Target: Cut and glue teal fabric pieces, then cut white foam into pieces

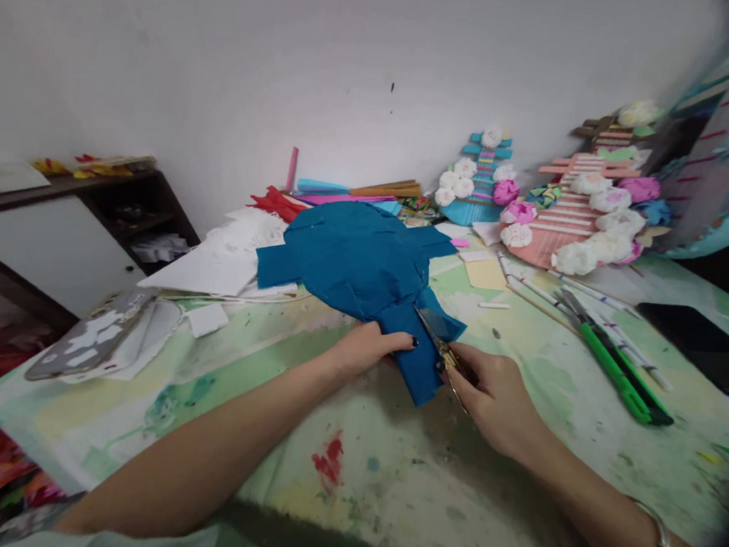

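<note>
Now | L hand (363, 347): grip holding creased blue paper (357, 256), roundish w/ tabs | R hand (499, 396): holding metal scissors (443, 347)

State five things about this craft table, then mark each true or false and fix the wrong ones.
1. The right hand holds metal scissors with gold-coloured handles. True.
2. The left hand holds a white paper flower. False: the left hand grips a dark-blue, paper-like piece with a rounded body.
3. A green utility knife lies right of the scissors. True.
4. The flat black phone lies on the cabinet. False: the phone lies on the green, paint-stained table cover.
5. A silver-coloured bangle circles the right wrist. True.
</note>
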`<control>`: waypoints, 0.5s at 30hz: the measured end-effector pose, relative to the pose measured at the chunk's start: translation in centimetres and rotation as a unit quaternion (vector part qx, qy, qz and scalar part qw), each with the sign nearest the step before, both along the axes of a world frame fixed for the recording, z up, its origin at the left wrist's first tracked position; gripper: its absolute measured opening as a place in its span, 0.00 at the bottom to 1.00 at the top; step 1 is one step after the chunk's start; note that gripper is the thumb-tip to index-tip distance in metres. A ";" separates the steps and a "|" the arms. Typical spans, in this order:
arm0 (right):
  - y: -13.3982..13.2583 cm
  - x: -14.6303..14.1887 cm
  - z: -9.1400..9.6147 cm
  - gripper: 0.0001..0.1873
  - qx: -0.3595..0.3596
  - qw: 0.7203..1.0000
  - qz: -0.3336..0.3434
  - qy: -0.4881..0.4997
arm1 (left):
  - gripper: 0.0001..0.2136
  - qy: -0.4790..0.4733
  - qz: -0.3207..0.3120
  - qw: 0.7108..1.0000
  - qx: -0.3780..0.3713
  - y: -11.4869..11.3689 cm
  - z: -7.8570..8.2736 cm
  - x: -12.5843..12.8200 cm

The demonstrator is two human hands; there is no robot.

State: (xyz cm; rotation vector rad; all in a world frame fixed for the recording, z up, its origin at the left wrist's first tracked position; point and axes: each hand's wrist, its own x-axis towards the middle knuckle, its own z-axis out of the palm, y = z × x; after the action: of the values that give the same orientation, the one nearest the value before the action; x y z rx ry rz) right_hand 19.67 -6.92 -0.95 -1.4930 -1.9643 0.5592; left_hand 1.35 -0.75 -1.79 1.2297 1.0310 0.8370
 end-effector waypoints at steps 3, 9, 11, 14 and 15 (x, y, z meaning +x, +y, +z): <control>0.0 0.1 -0.1 0.14 0.001 1.000 0.007 0.013 | 0.11 -0.008 0.002 1.000 -0.004 0.0 0.0 0.0; 0.1 0.0 0.0 0.15 -0.008 1.000 0.010 0.025 | 0.09 -0.035 -0.001 0.999 -0.015 -0.1 0.2 0.0; 0.1 0.1 0.0 0.16 -0.011 0.999 0.006 0.032 | 0.10 -0.035 0.010 0.999 -0.021 -0.1 0.3 0.0; 0.4 0.4 -0.2 0.16 -0.006 0.998 -0.020 0.058 | 0.12 -0.046 0.020 0.998 -0.029 0.1 0.5 -0.1; 0.6 0.7 -0.3 0.15 -0.001 0.997 -0.035 0.070 | 0.13 -0.059 0.017 0.998 -0.029 0.2 0.7 -0.2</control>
State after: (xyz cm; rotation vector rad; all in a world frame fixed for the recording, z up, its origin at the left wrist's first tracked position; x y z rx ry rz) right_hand 20.34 -6.34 -1.29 -1.4764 -1.7984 0.6186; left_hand 1.12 -0.55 -1.12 1.1026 0.9773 0.8890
